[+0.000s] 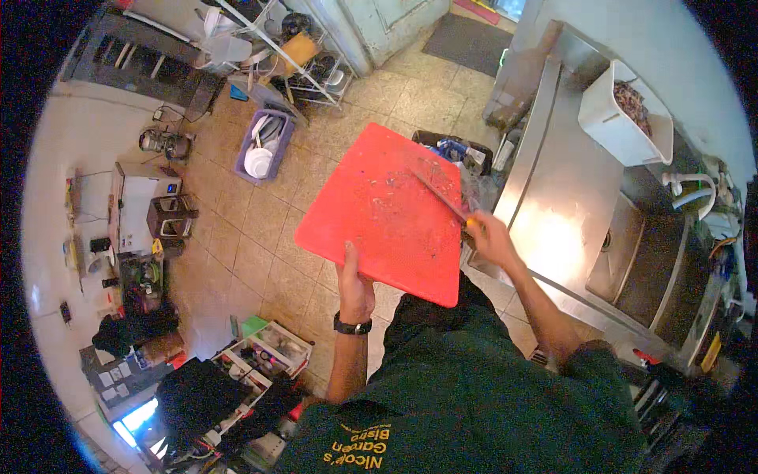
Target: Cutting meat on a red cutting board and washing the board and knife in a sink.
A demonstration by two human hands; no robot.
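Observation:
My left hand (355,290) grips the near-left edge of a red cutting board (385,207), its thumb on top, and holds the board up over the floor. In my right hand (488,237) is a knife (438,195) with some yellow on its handle. The blade lies over the right part of the board, pointing to the upper left. Small dark and green scraps are scattered on the board, thickest near its far right corner. Partly behind that corner stands a dark bin (456,148) with blue and clear wrappers in it.
To the right runs a steel counter (568,172) with a sink (616,249), a faucet (699,189) and a white tub (610,118) of dark scraps. A purple crate (243,160) of dishes is on the tiled floor. A wire rack (331,95) stands beyond, a stool (172,216) far left.

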